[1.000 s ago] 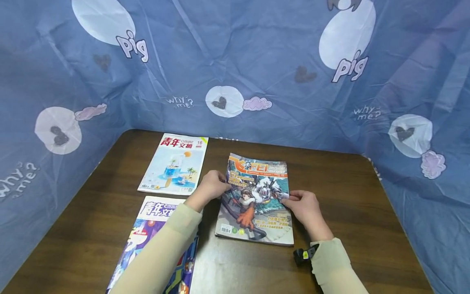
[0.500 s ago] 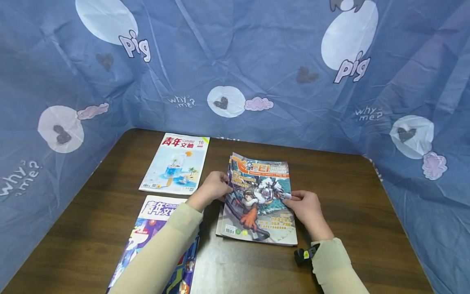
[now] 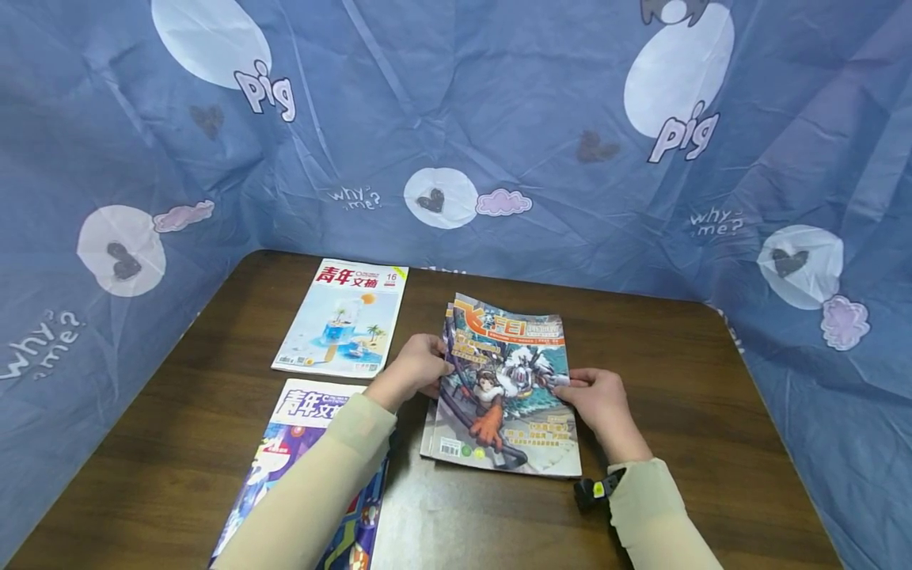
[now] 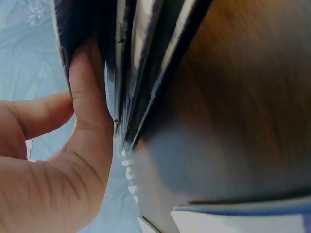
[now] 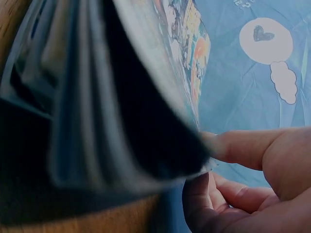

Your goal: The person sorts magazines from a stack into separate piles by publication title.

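Observation:
A comic-style magazine with an orange title lies on top of a small stack in the middle of the table. My left hand pinches its left edge. In the left wrist view the thumb is on the cover side and a finger is behind it, with a gap to the magazines below. At the right edge, my right hand pinches the magazine between thumb and fingers. The right wrist view shows a dark gap under the raised cover and fanned layers beneath.
A magazine with an ice-lolly cover lies at the back left of the wooden table. In front of it is a purple magazine, partly hidden by the left sleeve. Blue printed cloth hangs around the table's back and sides.
The comic-style magazine has shifted slightly right, turned a little and come out of line with the stack, whose lower left corner now shows. Both hands have kept their grip.

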The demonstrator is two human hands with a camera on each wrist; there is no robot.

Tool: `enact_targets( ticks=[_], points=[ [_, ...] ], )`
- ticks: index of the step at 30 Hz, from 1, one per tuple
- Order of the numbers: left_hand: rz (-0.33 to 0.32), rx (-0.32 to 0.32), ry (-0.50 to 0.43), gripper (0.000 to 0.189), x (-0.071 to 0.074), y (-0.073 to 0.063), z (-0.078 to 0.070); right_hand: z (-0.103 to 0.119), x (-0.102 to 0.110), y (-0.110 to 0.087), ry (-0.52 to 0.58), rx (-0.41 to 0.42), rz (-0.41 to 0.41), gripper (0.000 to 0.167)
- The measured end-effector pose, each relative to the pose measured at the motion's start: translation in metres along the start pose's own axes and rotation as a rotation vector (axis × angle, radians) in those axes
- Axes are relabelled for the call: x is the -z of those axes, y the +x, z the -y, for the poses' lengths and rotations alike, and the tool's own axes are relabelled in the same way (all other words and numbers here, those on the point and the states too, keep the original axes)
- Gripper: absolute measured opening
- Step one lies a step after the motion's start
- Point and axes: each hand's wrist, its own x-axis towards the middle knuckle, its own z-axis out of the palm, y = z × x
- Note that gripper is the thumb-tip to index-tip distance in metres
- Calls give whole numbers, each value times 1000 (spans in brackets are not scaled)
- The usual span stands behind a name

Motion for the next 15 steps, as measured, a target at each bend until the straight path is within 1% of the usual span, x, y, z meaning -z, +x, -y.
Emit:
enact_targets(
  ticks=[6, 11, 15],
  points=[
    [20, 0, -54, 21, -2, 1, 2, -3, 6, 0, 34, -19, 31, 49],
    [40, 8, -104, 27, -4, -1, -2, -4, 16, -1, 62, -28, 53, 50],
    [56, 13, -124, 31, -7, -2, -5, -4, 25, -1, 97, -40, 73, 50]
  ],
)
